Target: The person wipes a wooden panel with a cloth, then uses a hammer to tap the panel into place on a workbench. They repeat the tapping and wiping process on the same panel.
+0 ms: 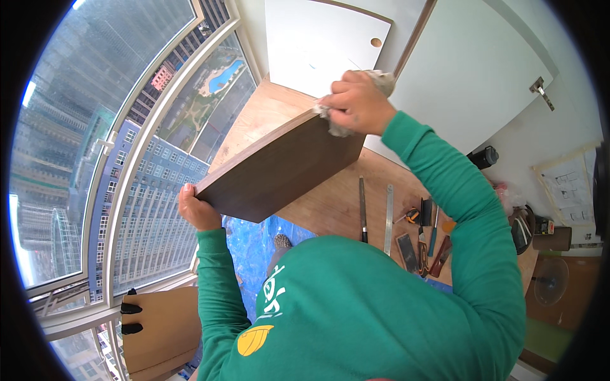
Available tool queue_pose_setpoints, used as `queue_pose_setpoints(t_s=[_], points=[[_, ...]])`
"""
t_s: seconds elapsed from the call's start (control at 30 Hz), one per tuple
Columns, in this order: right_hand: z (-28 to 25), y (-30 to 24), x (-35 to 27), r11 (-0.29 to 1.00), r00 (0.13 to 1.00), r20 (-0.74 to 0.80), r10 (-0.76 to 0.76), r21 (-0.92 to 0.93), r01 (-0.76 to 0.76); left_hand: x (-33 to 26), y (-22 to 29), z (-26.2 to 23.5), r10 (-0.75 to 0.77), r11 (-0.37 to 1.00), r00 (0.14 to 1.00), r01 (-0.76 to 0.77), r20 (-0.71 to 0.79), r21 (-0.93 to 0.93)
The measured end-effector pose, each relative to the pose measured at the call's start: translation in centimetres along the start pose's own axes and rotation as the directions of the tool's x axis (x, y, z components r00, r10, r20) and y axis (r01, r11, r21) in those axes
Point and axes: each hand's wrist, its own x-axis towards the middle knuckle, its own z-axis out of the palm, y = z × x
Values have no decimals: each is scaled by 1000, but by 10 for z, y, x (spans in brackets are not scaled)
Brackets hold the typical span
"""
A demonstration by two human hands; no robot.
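Observation:
A dark brown wooden board (286, 168) is held up at a slant above the workbench. My left hand (198, 209) grips its near left corner, thumb over the edge and the other fingers partly hidden. At the far right end of the board, my right hand (359, 105) is closed around a crumpled pale rag (342, 131). The rag lies over the board's top edge and touches its dark face. Green sleeves cover both of my arms.
On the plywood bench (324, 209) lie a file (363, 209), a steel ruler (389, 219), a tape measure (413, 216) and several hand tools. White panels (318, 44) lean behind. Windows (152, 146) line the left; blue sheeting (244, 244) covers the floor.

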Motion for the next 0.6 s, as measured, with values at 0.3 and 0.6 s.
queue_pose_setpoints(t_s=[0.3,0.6], points=[[13,-20,11,999,998,-27,50,-16,-51,2,-5,0,-10,999,1000,10,4,-33],[-9,31,-10,974,976,-1,220,-58,-220,0,-1,0,27,999,1000,-27,-9,35]])
